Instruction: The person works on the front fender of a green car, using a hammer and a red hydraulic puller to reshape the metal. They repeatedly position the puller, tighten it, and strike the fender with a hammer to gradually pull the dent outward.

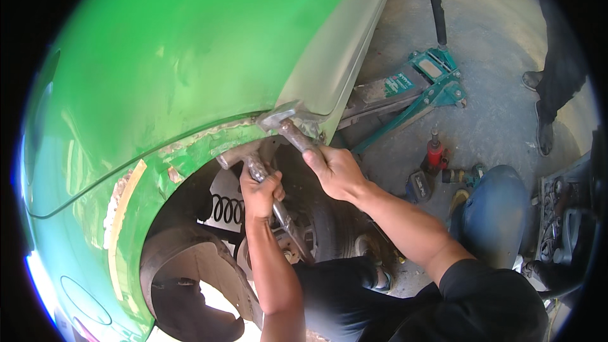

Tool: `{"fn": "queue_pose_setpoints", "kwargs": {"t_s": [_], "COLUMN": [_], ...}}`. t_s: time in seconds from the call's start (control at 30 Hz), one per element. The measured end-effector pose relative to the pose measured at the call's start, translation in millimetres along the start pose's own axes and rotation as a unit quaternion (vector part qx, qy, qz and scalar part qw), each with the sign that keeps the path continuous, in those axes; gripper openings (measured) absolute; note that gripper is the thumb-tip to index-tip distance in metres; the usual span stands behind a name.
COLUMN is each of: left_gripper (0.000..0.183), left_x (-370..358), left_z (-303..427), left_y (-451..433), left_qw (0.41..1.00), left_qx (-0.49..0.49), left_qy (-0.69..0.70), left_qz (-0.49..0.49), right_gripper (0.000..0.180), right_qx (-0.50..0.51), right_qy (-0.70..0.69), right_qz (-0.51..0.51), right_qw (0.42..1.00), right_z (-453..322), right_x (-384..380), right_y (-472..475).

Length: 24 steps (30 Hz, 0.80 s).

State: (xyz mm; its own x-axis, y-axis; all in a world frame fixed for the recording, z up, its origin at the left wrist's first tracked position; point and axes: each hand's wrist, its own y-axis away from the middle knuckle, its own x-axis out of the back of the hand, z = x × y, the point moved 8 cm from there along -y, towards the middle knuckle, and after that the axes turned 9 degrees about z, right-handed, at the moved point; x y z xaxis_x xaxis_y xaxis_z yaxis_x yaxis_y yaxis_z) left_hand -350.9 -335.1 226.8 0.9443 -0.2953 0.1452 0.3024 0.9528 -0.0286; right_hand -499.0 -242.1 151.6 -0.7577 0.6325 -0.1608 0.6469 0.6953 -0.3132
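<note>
My left hand (262,189) grips the handle of a worn metal hammer (285,221), whose head is up at the lip of the wheel arch, from the underside. In my right hand (336,171) is a second hammer (280,116), gripped by its scuffed handle. Its metal head overlaps the upper edge of the arch in view; I cannot tell whether it touches. The green car's wheel-arch panel (190,152) has chipped paint and bare patches, with a strip of masking tape (124,218) along it. Inside the arch are a coil spring (229,209) and a brake disc, partly hidden by my left arm.
A green floor jack (418,80) reaches toward the car. On the floor are a red bottle jack (434,152), a cordless power tool (468,175) and a tool battery (418,187). A denim-covered knee (496,209) and a tool tray (553,218) are at right. Another person's legs (560,71) stand beyond.
</note>
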Motion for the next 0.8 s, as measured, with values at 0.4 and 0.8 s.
{"fn": "queue_pose_setpoints", "kwargs": {"t_s": [0.4,0.8], "left_gripper": [0.032,0.035], "left_x": [-23,-29], "left_z": [-18,-30], "left_y": [-10,-17], "left_qw": [0.999,0.998], "left_qx": [0.013,0.017], "left_qy": [-0.005,-0.014], "left_qz": [-0.043,-0.05], "right_gripper": [0.057,0.046], "right_qx": [-0.05,-0.113], "right_qy": [-0.104,-0.237], "right_qz": [0.081,0.151], "right_qw": [0.99,0.953], "right_z": [45,65], "right_x": [20,20], "right_y": [-6,-6]}}
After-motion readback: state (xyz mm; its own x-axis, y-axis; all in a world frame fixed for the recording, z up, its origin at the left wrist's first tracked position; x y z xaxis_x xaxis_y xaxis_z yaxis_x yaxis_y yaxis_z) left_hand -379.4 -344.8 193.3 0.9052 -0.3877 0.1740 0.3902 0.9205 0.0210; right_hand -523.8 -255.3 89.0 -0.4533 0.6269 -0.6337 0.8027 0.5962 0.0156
